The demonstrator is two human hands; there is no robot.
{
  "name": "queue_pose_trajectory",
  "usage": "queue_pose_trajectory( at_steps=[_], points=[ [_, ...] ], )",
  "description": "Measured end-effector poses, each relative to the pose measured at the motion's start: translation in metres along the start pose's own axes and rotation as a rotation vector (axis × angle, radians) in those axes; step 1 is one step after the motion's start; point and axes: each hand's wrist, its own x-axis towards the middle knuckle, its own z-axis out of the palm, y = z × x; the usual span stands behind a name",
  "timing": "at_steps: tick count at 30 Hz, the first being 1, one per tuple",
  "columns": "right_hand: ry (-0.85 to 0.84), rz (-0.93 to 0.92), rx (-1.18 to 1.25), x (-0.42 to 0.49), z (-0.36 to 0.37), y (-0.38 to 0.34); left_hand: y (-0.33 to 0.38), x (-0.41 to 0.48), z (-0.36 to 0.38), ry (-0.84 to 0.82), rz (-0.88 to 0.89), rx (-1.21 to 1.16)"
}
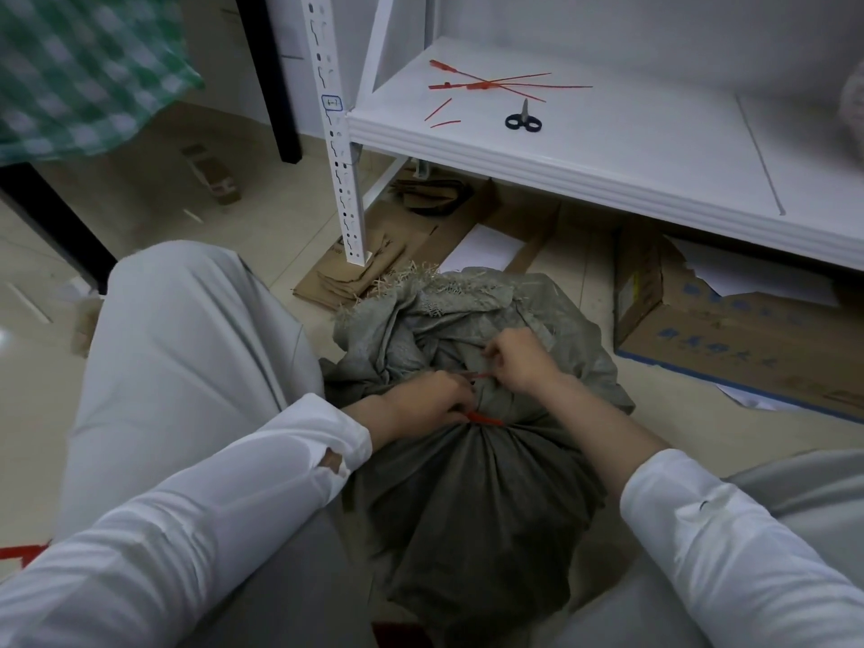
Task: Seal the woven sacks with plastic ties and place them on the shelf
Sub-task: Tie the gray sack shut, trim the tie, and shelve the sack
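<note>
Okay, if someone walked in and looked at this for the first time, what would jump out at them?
First, the grey woven sack between the person's knees, its neck gathered inside a red plastic tie that the left hand and right hand both pinch. Next, the white shelf behind it, with spare red ties and black-handled scissors lying on it near the corner post.

The white shelf upright (346, 189) carries a small blue-bordered label (332, 103); its marks are too small to read with certainty. The cardboard box (701, 339) bears rows of blue printed characters; all are too blurred to read.
</note>
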Motion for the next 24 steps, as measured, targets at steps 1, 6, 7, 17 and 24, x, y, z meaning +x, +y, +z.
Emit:
queue_pose_trajectory(
  at_steps=[1,6,7,17,24],
  points=[
    [-0.031,-0.01,-0.095,-0.001,-0.005,-0.002,-0.002,0.0,0.001,0.002,-0.007,-0.003],
    [-0.079,0.012,-0.332,-0.005,-0.029,-0.008,-0.008,0.002,0.005,0.013,-0.051,-0.02],
    [-0.102,0.035,-0.311,-0.004,-0.032,-0.007,-0.008,0.003,0.005,0.025,-0.068,-0.033],
    [-0.549,0.225,0.342,-0.035,-0.049,0.002,-0.007,0.012,-0.003,0.09,-0.124,-0.007],
    [-0.629,0.309,0.525,-0.054,-0.043,0.009,0.006,0.011,-0.003,0.075,-0.026,0.059]
  ],
)
